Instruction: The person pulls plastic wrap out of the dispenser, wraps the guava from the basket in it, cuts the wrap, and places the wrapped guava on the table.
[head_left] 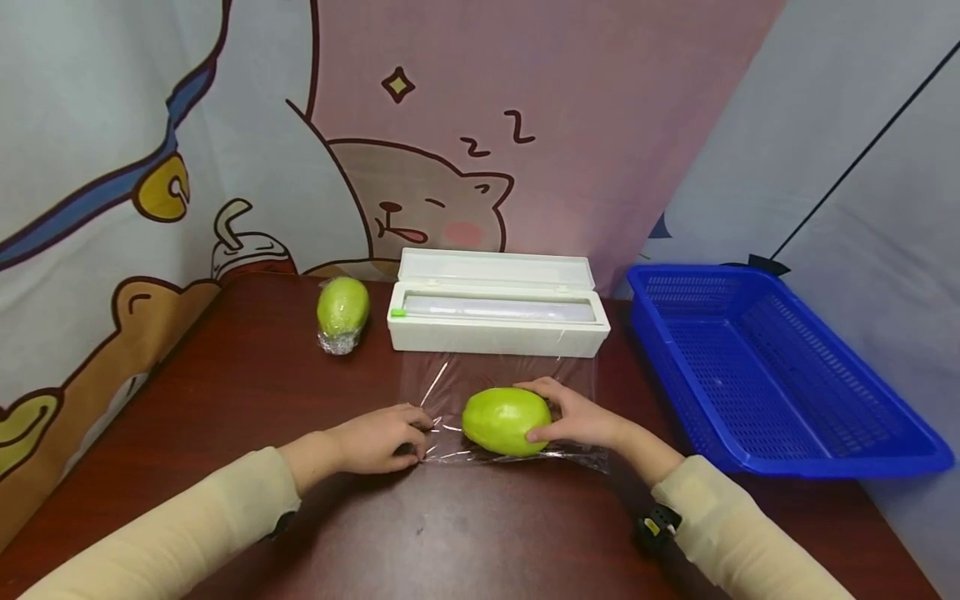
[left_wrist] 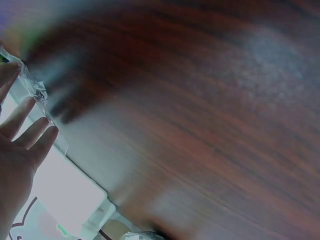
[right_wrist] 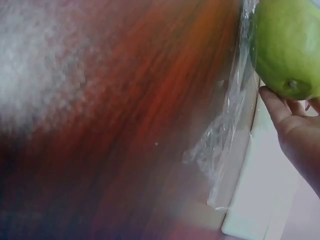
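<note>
A green papaya [head_left: 504, 421] lies on its side on a sheet of clear plastic wrap [head_left: 442, 392]. My right hand [head_left: 573, 417] grips its right end, thumb on the near side and fingers round the far side. In the right wrist view the papaya [right_wrist: 289, 47] shows its stem scar close to the fingers. My left hand [head_left: 378, 439] rests at the left edge of the wrap, fingers loosely extended. In the left wrist view those fingers are spread beside the crumpled film edge [left_wrist: 36, 87]. The wrap runs out from a white dispenser box [head_left: 498, 337] behind the papaya, its lid raised.
A second papaya [head_left: 343, 308], wrapped in film bunched at its lower end, sits at the back left. To the right, a blue plastic basket [head_left: 693, 400] stands at an angle. A printed cloth [head_left: 600, 100] hangs behind the brown table [head_left: 480, 533].
</note>
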